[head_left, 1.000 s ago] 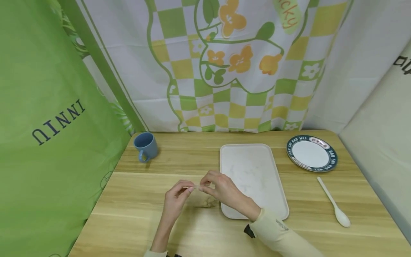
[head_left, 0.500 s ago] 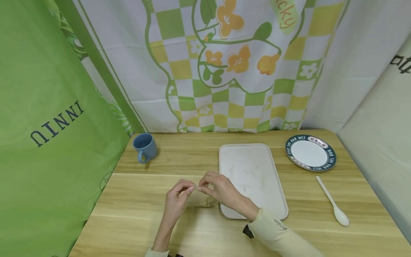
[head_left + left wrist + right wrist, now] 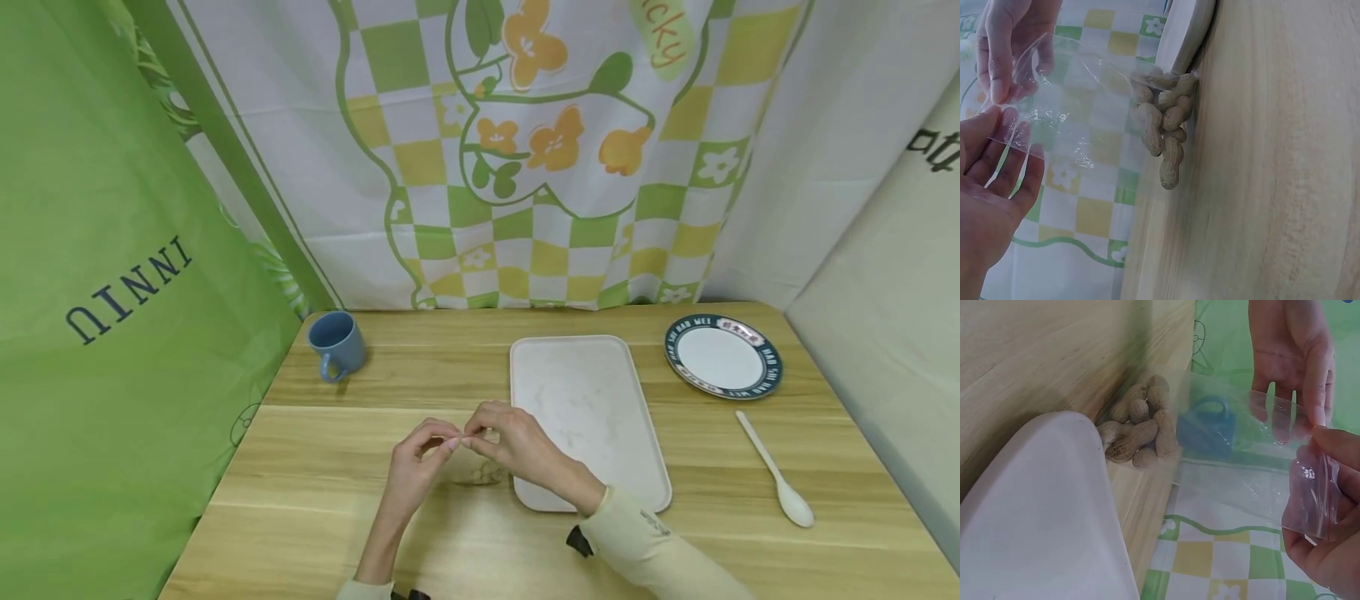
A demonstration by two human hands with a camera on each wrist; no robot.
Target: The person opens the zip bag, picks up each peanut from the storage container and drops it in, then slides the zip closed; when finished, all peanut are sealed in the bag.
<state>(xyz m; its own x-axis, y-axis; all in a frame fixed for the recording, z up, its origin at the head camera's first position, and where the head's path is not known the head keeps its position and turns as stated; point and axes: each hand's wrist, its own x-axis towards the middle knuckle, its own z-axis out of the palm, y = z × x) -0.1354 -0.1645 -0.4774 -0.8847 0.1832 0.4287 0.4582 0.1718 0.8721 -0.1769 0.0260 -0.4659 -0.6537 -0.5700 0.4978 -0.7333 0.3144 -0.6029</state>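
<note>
A clear zip bag [image 3: 1079,125] hangs from both hands, its top edge uppermost. Several unshelled peanuts [image 3: 1138,428] lie bunched in its bottom, close over the table. My left hand [image 3: 411,471] pinches the bag's top edge between thumb and forefinger. Right beside it, my right hand [image 3: 521,446] pinches the same edge, the two sets of fingertips nearly meeting. In the right wrist view the zip strip [image 3: 1321,494] runs along the edge by the right fingers. The bag is barely visible in the head view, where the peanuts [image 3: 480,473] show below the hands.
A white tray [image 3: 588,392] lies just right of the bag, partly under the right forearm. A blue mug [image 3: 337,343] stands at the back left. On the right are a dark-rimmed plate [image 3: 723,357] and a white spoon [image 3: 780,479]. Curtains border the wooden table [image 3: 300,500].
The fingertips of both hands have drawn closer together along the bag's top edge, the left hand shifting slightly right. The head view has shifted slightly.
</note>
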